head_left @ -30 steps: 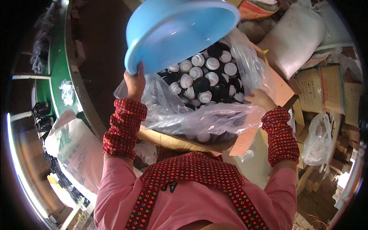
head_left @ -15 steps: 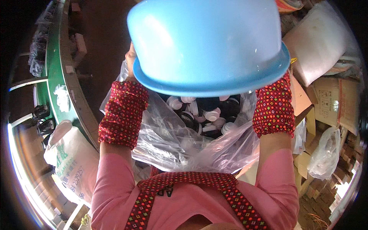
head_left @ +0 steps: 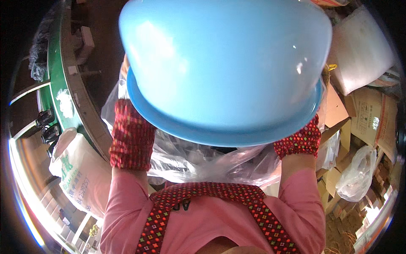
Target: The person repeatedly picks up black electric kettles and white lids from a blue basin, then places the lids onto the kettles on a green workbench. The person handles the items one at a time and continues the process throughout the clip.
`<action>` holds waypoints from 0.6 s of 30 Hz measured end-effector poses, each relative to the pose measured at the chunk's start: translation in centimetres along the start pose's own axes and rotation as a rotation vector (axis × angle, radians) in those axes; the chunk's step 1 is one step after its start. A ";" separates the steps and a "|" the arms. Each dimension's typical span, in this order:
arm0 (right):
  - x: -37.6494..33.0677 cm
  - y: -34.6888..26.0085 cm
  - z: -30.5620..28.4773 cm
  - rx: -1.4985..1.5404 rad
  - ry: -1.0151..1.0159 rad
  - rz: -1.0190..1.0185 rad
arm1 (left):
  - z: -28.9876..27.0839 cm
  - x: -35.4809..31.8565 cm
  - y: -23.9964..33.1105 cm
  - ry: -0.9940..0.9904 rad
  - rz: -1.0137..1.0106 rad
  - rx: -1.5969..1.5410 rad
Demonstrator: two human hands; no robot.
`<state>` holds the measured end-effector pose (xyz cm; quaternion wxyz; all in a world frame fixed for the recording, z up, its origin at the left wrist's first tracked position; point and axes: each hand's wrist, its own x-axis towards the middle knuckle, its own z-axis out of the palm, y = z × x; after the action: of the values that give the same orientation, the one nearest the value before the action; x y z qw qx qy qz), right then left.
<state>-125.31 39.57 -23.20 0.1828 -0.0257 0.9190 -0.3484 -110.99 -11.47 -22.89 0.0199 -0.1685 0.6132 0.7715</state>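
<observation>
Blue basin (head_left: 228,72) is held tipped over clear plastic sheeting (head_left: 203,165), near edge uncovered. Left hand (head_left: 125,65) mostly hidden at basin's rim, right hand hidden behind it; state of the 2 can't be told.

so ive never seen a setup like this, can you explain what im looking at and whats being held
There is no robot: a person works bare-handed. A head-worn camera looks down, so picture left is the person's left. The big tilted shape is a blue basin, its outside facing us, apparently held up from both sides. Only a sliver of the left hand shows; the basin hides the right hand. Below it are red patterned sleeve covers and clear plastic sheeting. A white sack is at left, cardboard boxes at right.
</observation>
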 end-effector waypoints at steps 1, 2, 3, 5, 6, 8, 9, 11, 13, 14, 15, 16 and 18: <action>-0.4 0.3 0.6 0.004 0.001 0.001 | 0.0 0.2 -0.5 0.007 -0.001 -0.002; -0.2 0.2 1.3 0.005 0.006 -0.009 | -0.2 1.2 -0.1 0.004 0.004 0.004; -0.3 0.2 1.9 0.005 0.008 -0.018 | 0.2 1.5 -0.8 0.011 0.005 0.004; -1.5 0.6 2.8 -0.003 0.018 -0.002 | 0.3 0.5 -1.5 0.018 -0.020 0.014; -1.8 0.7 3.0 -0.008 0.035 -0.003 | 0.2 0.3 -1.6 0.016 -0.027 0.025; -2.9 0.7 3.8 -0.022 0.043 -0.005 | -0.2 -3.5 -2.4 0.051 -0.057 0.044; -3.5 0.7 4.1 -0.032 0.051 -0.005 | -0.4 -4.9 -2.7 0.059 -0.066 0.048; -4.5 0.4 4.7 -0.048 0.058 -0.006 | -0.7 -6.7 -3.0 0.080 -0.077 0.056; -5.4 0.2 4.7 -0.060 0.065 -0.005 | -0.5 -6.9 -3.3 0.079 -0.076 0.065; -6.1 0.1 4.7 -0.068 0.070 -0.004 | -0.4 -6.6 -3.4 0.073 -0.071 0.075; -6.9 0.0 4.5 -0.077 0.070 -0.003 | 0.0 -6.8 -3.7 0.070 -0.068 0.079; -8.3 -0.1 4.4 -0.084 0.070 0.006 | 0.4 -7.0 -4.0 0.060 -0.065 0.081; -8.7 -0.3 4.1 -0.092 0.068 0.004 | 2.4 -7.5 -5.1 0.072 -0.035 0.034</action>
<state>-115.73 38.30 -23.08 0.1505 -0.0205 0.9397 -0.3064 -103.23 -6.59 -25.09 0.0143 -0.2066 0.6233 0.7541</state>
